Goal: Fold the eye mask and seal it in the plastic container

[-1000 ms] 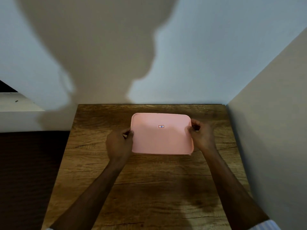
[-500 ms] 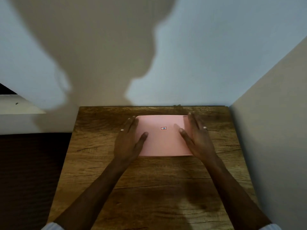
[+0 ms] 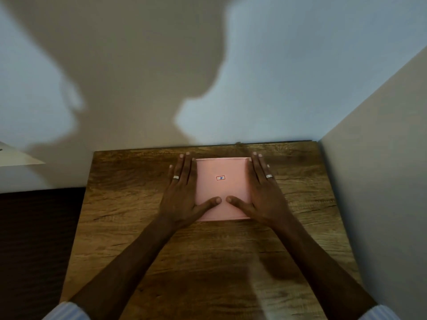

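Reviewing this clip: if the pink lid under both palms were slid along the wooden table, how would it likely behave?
The pink lid looks thin, flat and smooth, so it probably slides easily and weighs little. Its straight edges under the left hand and right hand suggest stiff plastic. Being flat, it is unlikely to roll or tip.

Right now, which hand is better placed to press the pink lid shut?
Neither clearly: left hand and right hand lie flat on opposite sides of the pink lid, thumbs near its front edge. Press with both.
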